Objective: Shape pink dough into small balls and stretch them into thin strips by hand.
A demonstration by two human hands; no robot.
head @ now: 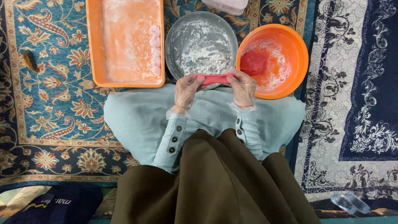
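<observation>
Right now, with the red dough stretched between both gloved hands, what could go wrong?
1. The stretched red dough strip may tear or sag between the left hand and right hand.
2. It hangs at the floured grey round pan's near rim, so a dropped piece could land on the pale blue garment.

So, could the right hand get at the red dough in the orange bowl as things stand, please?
Probably yes: the right hand sits at the rim of the orange bowl, and the red dough lies uncovered, though that hand holds a dough strip.
</observation>
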